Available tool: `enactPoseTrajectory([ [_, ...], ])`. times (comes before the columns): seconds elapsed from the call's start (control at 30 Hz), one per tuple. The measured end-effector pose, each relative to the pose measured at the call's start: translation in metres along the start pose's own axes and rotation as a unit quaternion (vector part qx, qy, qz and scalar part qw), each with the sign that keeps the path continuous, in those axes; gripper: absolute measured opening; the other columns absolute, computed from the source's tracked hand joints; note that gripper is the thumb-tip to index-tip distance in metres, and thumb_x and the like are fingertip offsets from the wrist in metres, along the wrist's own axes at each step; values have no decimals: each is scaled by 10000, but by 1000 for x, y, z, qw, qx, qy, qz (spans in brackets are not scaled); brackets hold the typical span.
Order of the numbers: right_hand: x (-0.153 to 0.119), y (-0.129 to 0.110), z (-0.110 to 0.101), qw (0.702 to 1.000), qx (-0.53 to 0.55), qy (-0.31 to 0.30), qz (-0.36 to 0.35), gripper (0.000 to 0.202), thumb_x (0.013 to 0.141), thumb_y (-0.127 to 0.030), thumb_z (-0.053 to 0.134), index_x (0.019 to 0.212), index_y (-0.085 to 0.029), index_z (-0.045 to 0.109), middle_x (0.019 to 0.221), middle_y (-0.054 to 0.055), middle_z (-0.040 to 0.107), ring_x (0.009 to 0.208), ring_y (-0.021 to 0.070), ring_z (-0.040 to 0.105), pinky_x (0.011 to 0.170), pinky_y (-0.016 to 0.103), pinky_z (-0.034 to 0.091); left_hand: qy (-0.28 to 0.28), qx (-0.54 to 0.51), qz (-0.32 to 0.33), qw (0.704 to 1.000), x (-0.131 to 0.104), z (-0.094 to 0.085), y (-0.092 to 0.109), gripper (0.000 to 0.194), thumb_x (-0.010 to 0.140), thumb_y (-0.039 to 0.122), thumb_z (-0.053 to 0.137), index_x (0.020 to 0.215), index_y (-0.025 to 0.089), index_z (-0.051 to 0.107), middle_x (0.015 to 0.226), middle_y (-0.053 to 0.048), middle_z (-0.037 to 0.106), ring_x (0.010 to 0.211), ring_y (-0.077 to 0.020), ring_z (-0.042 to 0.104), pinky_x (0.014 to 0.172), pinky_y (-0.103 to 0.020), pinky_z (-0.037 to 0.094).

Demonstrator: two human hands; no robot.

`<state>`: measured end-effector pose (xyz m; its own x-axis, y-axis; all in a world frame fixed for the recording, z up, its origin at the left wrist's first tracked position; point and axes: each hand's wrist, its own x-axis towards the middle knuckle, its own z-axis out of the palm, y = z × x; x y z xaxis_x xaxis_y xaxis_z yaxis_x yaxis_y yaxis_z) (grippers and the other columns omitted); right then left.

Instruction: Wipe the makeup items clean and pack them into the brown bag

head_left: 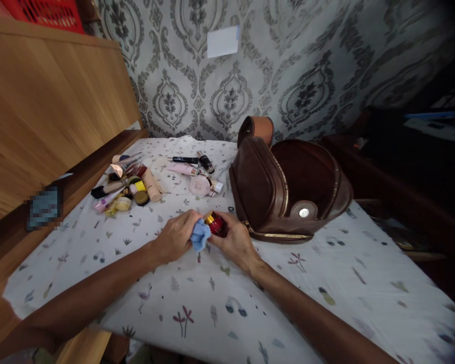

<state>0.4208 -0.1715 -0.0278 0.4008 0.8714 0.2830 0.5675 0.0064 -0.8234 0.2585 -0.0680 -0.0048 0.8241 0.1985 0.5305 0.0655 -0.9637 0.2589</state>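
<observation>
My left hand (176,235) is closed on a crumpled light-blue cloth (200,235), which touches a small red bottle (217,225) with a gold collar. Around that bottle the fingers of my right hand (237,242) are wrapped, holding it just above the printed tablecloth. Close to my right hand stands a brown leather bag (256,184), its zipped top gaping wide. Behind my hands lie a round pink compact (200,185), a pink tube (182,168) and a black tube (185,160).
A heap of cosmetics and brushes, including a beige bottle (150,185), lies at the left of the tablecloth (197,303). A wooden cabinet (56,91) borders the left side. Behind the bag sits a tan leather piece (263,129), against the patterned wall (231,96).
</observation>
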Motion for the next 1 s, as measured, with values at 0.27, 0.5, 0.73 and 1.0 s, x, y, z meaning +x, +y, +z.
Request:
enactPoseTrajectory([
  [0.27,-6,-2,-1,996,-43,-17,-76,457,733,-170,691,1185,-192,625,1006,81,622,924,241,636,834,391,542,58,23,169,984,8,-5,6,265,968,149,433,1216,104,516,1058,-163,617,944,-247,578,825,-398,543],
  [0.5,-12,-5,3,987,-48,-66,-136,468,770,-93,599,1225,-197,569,1058,85,527,900,222,612,786,374,563,47,31,147,988,7,-4,7,329,997,230,366,1282,119,489,1098,-161,596,965,-254,572,841,-410,521],
  [0.73,-12,-6,1,981,-38,-114,-152,526,737,-107,685,1227,-204,517,1104,81,502,981,241,591,846,408,564,7,5,72,997,7,-4,8,573,939,538,473,1328,122,416,1203,-191,583,1093,-318,559,913,-471,490],
  [1.0,-17,-3,3,967,-90,-114,-208,378,847,-141,622,1208,-201,530,1182,118,509,999,257,621,855,453,594,-81,-109,-171,976,11,-11,15,365,992,427,368,1245,181,459,987,-74,664,878,-220,639,817,-356,495],
])
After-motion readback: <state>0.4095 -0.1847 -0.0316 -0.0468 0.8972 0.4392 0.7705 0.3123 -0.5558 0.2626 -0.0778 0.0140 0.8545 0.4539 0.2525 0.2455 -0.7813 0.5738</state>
